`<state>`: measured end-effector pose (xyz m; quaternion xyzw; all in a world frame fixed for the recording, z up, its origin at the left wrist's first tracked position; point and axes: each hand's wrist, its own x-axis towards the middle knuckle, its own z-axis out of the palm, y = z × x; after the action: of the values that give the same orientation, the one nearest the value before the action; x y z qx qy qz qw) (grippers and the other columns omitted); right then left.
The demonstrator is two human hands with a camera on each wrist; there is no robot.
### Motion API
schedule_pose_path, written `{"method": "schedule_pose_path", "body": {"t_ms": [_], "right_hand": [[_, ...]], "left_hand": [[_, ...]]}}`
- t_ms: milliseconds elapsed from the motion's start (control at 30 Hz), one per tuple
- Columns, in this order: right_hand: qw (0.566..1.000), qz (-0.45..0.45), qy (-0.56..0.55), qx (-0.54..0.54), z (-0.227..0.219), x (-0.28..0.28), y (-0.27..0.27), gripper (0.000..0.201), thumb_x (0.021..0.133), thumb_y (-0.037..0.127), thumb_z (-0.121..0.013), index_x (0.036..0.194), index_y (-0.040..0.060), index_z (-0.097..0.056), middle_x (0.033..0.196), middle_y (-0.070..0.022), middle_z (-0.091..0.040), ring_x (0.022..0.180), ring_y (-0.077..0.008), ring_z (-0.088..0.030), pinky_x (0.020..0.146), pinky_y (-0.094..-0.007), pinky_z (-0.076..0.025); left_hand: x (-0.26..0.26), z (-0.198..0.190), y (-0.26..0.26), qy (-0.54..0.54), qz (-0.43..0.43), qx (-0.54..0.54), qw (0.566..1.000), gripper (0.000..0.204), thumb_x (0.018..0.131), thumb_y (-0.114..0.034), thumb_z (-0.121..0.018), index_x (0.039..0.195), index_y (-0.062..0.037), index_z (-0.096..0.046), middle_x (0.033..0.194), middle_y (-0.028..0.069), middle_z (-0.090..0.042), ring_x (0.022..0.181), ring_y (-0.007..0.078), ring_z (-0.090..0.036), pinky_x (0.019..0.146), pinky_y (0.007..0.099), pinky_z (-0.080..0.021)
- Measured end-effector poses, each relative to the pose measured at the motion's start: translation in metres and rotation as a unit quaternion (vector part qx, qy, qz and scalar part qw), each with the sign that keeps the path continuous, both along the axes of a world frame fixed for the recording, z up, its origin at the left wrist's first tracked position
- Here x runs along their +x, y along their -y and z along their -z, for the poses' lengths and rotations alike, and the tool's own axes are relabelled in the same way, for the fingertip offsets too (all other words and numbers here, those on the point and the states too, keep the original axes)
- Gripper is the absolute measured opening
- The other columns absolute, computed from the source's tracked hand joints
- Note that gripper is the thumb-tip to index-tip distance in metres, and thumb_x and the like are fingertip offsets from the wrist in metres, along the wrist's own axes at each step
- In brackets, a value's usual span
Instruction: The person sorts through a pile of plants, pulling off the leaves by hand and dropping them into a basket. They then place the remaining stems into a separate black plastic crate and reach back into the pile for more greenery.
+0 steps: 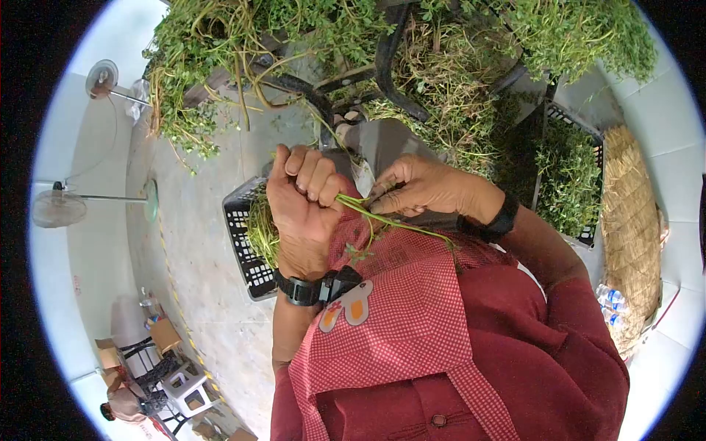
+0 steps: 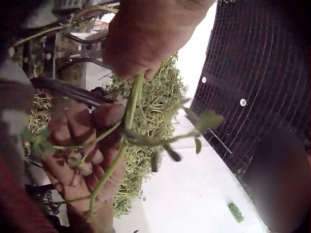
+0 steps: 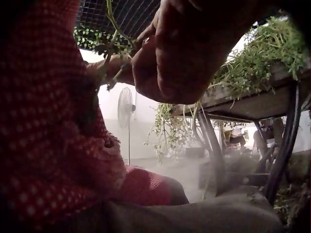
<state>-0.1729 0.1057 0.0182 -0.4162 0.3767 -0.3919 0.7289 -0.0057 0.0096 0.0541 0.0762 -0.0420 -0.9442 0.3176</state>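
Garment front: A red shirt point(image 1: 529, 360) and a checked apron point(image 1: 397, 323) were shown nearest the head camera.
Green stems point(image 1: 398, 223): A few were held in front of the apron, between the two hands, with loose ends directed to the person's right.
Left hand point(image 1: 305, 195): Its fingers were clamped round the stems in a fist.
Right hand point(image 1: 430, 187): Its fingers were bent close against the stems; whether a pinch was made could not be told.
Counter point(image 3: 250, 108): Greenery point(image 1: 294, 33) was heaped on it, with ends trailed over the edge.
Black crate point(image 1: 237, 246): More greenery was contained in it, left of the left wrist in the head view.
Step in hand: Stripping or sorting of the stems was judged to be under way.
Next move: A steady left grip and a light right-hand pinch at a side shoot were judged to be required, without crushing.
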Motion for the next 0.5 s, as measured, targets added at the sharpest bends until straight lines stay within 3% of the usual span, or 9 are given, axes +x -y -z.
{"method": "schedule_pose_path", "body": {"t_ms": [200,267,300,367,500], "right_hand": [[1.000,0.013,0.028,0.000,0.010,0.002,0.002,0.016,0.083,0.017,-0.065,0.079,0.0027,-0.061,0.056,0.0068,-0.046,0.046,-0.0014,-0.037,0.041,-0.0183,-0.026],[0.995,0.042,-0.086,-0.018,0.005,0.006,0.000,0.015,0.083,0.016,-0.065,0.082,0.0015,-0.061,0.060,0.0057,-0.048,0.048,-0.0014,-0.038,0.041,-0.0181,-0.026],[0.995,0.043,-0.086,-0.018,0.007,0.007,0.000,0.015,0.083,0.016,-0.065,0.082,0.0015,-0.061,0.060,0.0057,-0.048,0.048,-0.0014,-0.038,0.041,-0.0181,-0.026],[0.995,0.072,0.069,0.019,0.015,0.011,-0.002,0.017,0.084,0.016,-0.064,0.086,-0.0009,-0.060,0.063,0.0050,-0.048,0.051,-0.0011,-0.039,0.043,-0.0176,-0.027],[0.993,0.051,0.103,0.017,0.007,0.013,-0.001,0.022,0.081,0.024,-0.067,0.074,0.0049,-0.058,0.057,0.0077,-0.042,0.044,-0.0013,-0.030,0.039,-0.0204,-0.019]], "left_hand": [[0.000,0.000,-0.001,0.013,-0.009,-0.009,1.000,0.039,0.097,-0.030,-0.034,0.061,-0.0121,-0.034,0.051,-0.0033,-0.021,0.042,0.0091,-0.017,0.037,0.0257,-0.012],[-0.001,-0.001,-0.002,0.014,-0.010,-0.008,1.000,0.040,0.097,-0.030,-0.034,0.061,-0.0122,-0.034,0.051,-0.0034,-0.021,0.042,0.0090,-0.017,0.037,0.0255,-0.012],[-0.002,-0.002,-0.003,0.014,-0.011,-0.008,1.000,0.040,0.097,-0.031,-0.034,0.061,-0.0121,-0.034,0.051,-0.0034,-0.021,0.042,0.0090,-0.016,0.037,0.0255,-0.012],[-0.003,-0.002,-0.003,0.013,-0.012,-0.008,1.000,0.040,0.097,-0.031,-0.033,0.061,-0.0120,-0.034,0.051,-0.0034,-0.022,0.042,0.0090,-0.016,0.037,0.0255,-0.012],[-0.002,-0.001,-0.001,0.006,-0.023,-0.006,1.000,0.041,0.097,-0.032,-0.034,0.061,-0.0115,-0.034,0.051,-0.0034,-0.022,0.042,0.0089,-0.016,0.037,0.0259,-0.012]]}}
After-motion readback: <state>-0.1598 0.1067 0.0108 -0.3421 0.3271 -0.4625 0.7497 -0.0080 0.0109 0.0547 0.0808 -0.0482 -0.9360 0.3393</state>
